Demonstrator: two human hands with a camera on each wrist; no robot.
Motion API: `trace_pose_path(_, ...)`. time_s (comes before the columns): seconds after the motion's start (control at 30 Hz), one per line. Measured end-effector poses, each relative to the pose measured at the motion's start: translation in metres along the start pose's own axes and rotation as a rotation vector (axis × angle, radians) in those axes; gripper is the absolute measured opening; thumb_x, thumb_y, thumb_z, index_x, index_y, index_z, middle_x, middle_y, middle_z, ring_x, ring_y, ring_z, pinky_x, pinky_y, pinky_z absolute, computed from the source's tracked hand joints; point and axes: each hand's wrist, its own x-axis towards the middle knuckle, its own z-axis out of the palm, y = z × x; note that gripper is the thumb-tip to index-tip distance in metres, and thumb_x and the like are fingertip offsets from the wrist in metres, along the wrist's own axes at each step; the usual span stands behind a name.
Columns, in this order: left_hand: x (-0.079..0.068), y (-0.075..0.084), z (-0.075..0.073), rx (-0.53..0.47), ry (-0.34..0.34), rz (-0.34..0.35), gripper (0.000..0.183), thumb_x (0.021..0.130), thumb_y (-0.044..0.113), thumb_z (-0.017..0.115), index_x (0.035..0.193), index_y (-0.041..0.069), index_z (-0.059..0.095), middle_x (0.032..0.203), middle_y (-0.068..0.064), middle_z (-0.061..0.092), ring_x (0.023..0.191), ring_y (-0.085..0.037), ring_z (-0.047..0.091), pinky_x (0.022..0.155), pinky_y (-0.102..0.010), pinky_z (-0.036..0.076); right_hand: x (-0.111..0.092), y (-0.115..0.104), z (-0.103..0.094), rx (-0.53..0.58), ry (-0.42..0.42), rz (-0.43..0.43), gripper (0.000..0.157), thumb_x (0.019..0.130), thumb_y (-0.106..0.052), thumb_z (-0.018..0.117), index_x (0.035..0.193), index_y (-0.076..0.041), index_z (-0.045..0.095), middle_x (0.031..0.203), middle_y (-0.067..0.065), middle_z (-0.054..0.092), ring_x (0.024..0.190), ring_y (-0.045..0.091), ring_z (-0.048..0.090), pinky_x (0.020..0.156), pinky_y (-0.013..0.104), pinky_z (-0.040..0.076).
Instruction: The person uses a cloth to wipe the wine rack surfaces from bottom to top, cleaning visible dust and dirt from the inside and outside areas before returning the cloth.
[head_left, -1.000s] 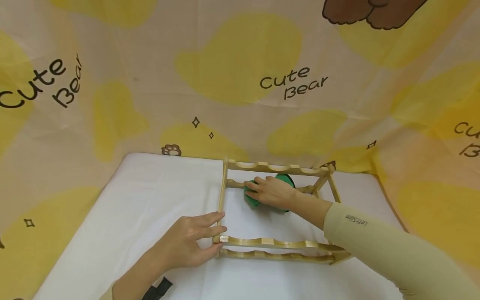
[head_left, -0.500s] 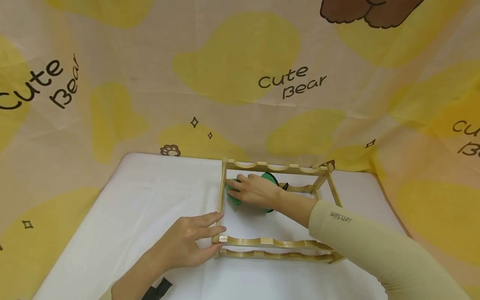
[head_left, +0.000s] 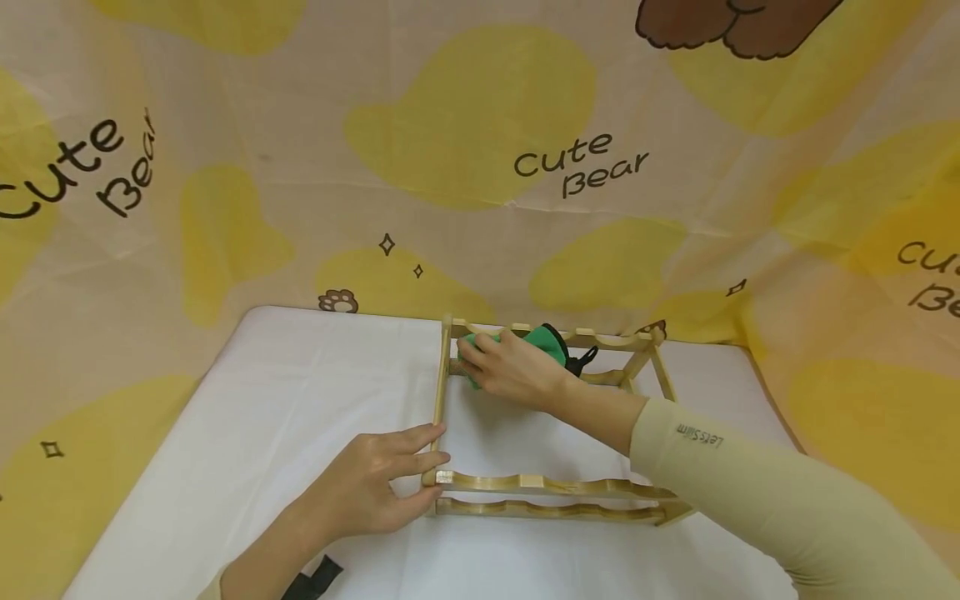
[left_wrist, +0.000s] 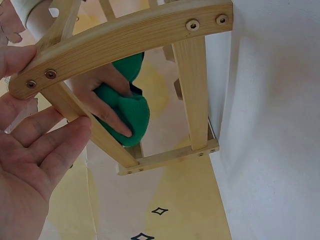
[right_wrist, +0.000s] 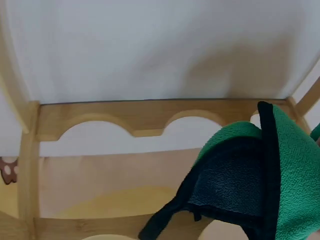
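A pale wooden rack (head_left: 532, 482) with scalloped rails stands on the white table. At its front left corner my left hand (head_left: 378, 483) holds the frame, the thumb at the lower end and the fingers on the left side bar. My right hand (head_left: 513, 371) reaches inside and grips a bunched green cloth (head_left: 545, 340) with black edging and a black hanging loop. The cloth lies against the back rails near the far left corner. In the left wrist view, fingers curl round the folded green cloth (left_wrist: 132, 112). The right wrist view shows the cloth's dark underside (right_wrist: 230, 175); that hand is mostly cut off.
The white tabletop (head_left: 322, 375) extends left of the rack and in front of it. A patterned fabric backdrop (head_left: 465, 183) rises right behind the rack. At the bottom edge, a black strap (head_left: 318, 577) shows beside the left forearm.
My right hand has moved the cloth left inside the rack, then up and back to the rear rails. My left hand stays in place on the front left corner.
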Motion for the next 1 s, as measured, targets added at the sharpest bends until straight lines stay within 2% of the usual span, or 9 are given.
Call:
trace_pose_path(0.2, -0.001, 0.0, 0.0, -0.007, -0.024, -0.041, 0.035, 0.072, 0.013, 0.09, 0.105, 0.007, 0.083, 0.125, -0.018, 0.073, 0.103, -0.026, 0.076, 0.083, -0.031, 0.063, -0.014, 0.01, 0.007, -0.023, -0.019, -0.023, 0.046, 0.098, -0.023, 0.074, 0.143, -0.02, 0.065, 0.147, 0.008, 0.055, 0.099, 0.021, 0.051, 0.072, 0.028, 0.056)
trace_pose_path(0.33, 0.0, 0.0, 0.001, 0.0, -0.009, -0.012, 0.035, 0.072, 0.012, 0.089, 0.105, 0.006, 0.082, 0.123, -0.019, 0.073, 0.101, -0.027, 0.077, 0.081, -0.032, 0.064, -0.025, 0.016, 0.01, -0.031, -0.025, -0.036, 0.047, 0.097, -0.025, 0.077, 0.142, -0.019, 0.065, 0.144, 0.008, 0.056, 0.099, 0.021, 0.052, 0.071, 0.026, 0.055)
trace_pose_path(0.5, 0.0, 0.0, 0.001, -0.003, -0.002, 0.001, 0.036, 0.071, 0.01, 0.089, 0.106, 0.006, 0.082, 0.123, -0.02, 0.073, 0.101, -0.028, 0.077, 0.081, -0.032, 0.064, -0.038, 0.023, 0.014, -0.03, -0.027, -0.053, 0.046, 0.096, -0.028, 0.078, 0.14, -0.017, 0.065, 0.137, 0.008, 0.056, 0.094, 0.021, 0.049, 0.064, 0.022, 0.048)
trace_pose_path(0.8, -0.002, -0.002, 0.002, -0.009, 0.002, -0.009, 0.035, 0.071, 0.012, 0.089, 0.105, 0.006, 0.083, 0.123, -0.018, 0.074, 0.102, -0.028, 0.077, 0.082, -0.032, 0.064, -0.064, 0.033, 0.019, 0.036, -0.061, -0.083, 0.048, 0.096, -0.03, 0.078, 0.14, -0.017, 0.066, 0.147, 0.01, 0.055, 0.099, 0.023, 0.055, 0.061, 0.025, 0.046)
trace_pose_path(1.0, 0.0, -0.002, 0.002, -0.007, 0.039, 0.034, 0.038, 0.069, 0.009, 0.09, 0.107, 0.007, 0.082, 0.121, -0.02, 0.074, 0.099, -0.03, 0.077, 0.079, -0.033, 0.064, -0.083, 0.038, 0.025, 0.061, -0.069, -0.085, 0.047, 0.096, -0.03, 0.079, 0.139, -0.016, 0.066, 0.148, 0.011, 0.055, 0.099, 0.023, 0.057, 0.061, 0.025, 0.047)
